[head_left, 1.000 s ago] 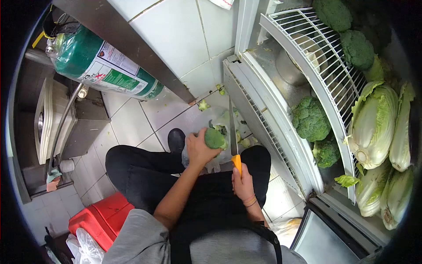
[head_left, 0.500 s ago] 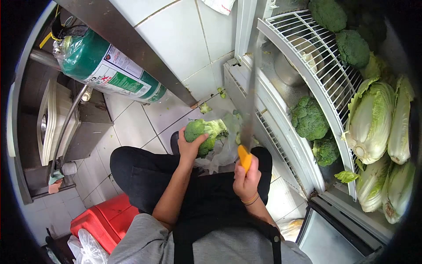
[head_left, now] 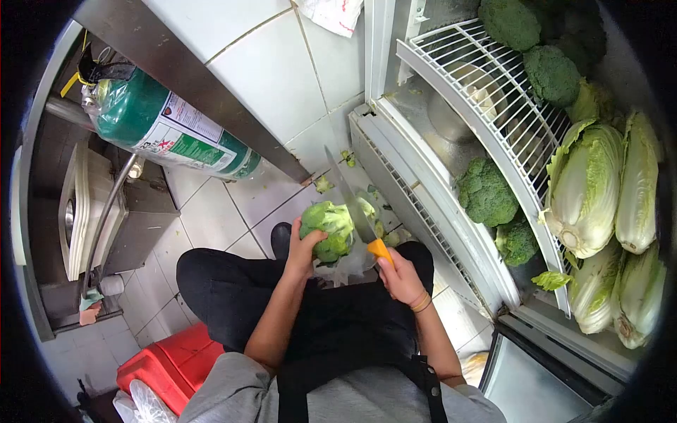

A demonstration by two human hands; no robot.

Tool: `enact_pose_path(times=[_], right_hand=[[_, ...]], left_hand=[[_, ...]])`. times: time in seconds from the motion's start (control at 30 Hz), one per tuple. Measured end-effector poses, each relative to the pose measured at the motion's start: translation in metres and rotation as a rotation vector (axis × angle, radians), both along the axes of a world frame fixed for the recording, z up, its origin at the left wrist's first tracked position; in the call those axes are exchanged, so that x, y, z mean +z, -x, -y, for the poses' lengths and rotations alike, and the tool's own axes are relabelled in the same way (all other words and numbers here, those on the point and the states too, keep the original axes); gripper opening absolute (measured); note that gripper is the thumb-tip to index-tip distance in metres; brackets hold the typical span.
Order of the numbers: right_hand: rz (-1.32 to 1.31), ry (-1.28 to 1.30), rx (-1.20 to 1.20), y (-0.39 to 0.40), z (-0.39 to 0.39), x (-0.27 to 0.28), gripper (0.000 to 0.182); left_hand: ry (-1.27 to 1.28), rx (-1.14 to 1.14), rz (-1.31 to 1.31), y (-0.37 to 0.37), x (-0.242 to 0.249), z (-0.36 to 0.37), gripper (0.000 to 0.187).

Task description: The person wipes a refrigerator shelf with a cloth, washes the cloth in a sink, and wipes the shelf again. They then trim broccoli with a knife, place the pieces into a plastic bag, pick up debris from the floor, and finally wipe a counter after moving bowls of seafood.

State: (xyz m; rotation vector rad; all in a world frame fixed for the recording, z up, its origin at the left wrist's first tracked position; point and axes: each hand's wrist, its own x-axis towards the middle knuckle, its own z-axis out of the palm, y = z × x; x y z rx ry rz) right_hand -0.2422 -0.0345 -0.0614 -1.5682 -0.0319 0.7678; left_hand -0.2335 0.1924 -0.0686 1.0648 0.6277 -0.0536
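In front of my knees, my left hand (head_left: 306,252) grips a head of broccoli (head_left: 326,224), its stalk end turned to the right. My right hand (head_left: 403,275) is wrapped round the yellow handle of a knife (head_left: 357,204). The blade points up and away, right beside the stalk of the broccoli. Under the broccoli and knife hangs a clear plastic bag (head_left: 351,265), partly hidden by them. Pale green trimmings (head_left: 323,185) lie on the tiled floor beyond.
On my right, an open fridge has a white wire shelf (head_left: 486,106) with napa cabbages (head_left: 587,190) and broccoli heads; more broccoli (head_left: 486,190) sits beneath. A green fire extinguisher (head_left: 176,127) lies at left. Behind my left side stands a red container (head_left: 169,363).
The knife has swung down and leftward from upright to beside the broccoli's stalk. My left hand still holds the broccoli, now slightly turned. The view has shifted a little.
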Motion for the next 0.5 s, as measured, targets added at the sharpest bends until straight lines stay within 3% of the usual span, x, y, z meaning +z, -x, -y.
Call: enact_pose_path(times=[0.03,0.07,0.13,0.23,0.3,0.37,0.4,0.5], right_hand=[[0.361,0.227,-0.016,0.002,-0.007,0.015,0.026],[0.358,0.226,-0.023,0.003,-0.014,0.032,0.026],[0.605,0.192,-0.281,0.005,-0.026,0.058,0.027],[0.589,0.228,-0.343,0.011,-0.038,0.04,0.028],[0.386,0.362,-0.124,0.014,-0.039,-0.012,0.027],[0.407,0.31,-0.17,0.027,-0.044,-0.023,0.028],[0.412,0.301,-0.177,0.031,-0.046,-0.031,0.025],[0.398,0.325,-0.193,0.034,-0.045,-0.017,0.023]], left_hand=[[-0.003,-0.005,-0.006,0.0,0.002,0.002,0.05],[-0.029,0.0,-0.01,-0.004,0.004,0.003,0.05],[-0.052,0.005,-0.013,-0.006,0.006,0.004,0.05],[-0.015,0.055,0.001,-0.004,0.008,-0.001,0.05],[-0.29,0.018,0.042,0.001,-0.002,-0.009,0.053],[-0.874,-0.075,0.085,0.008,-0.04,-0.031,0.057],[-0.544,-0.04,0.134,0.008,-0.033,-0.028,0.058],[-0.416,-0.02,0.1,0.005,-0.026,-0.02,0.057]])
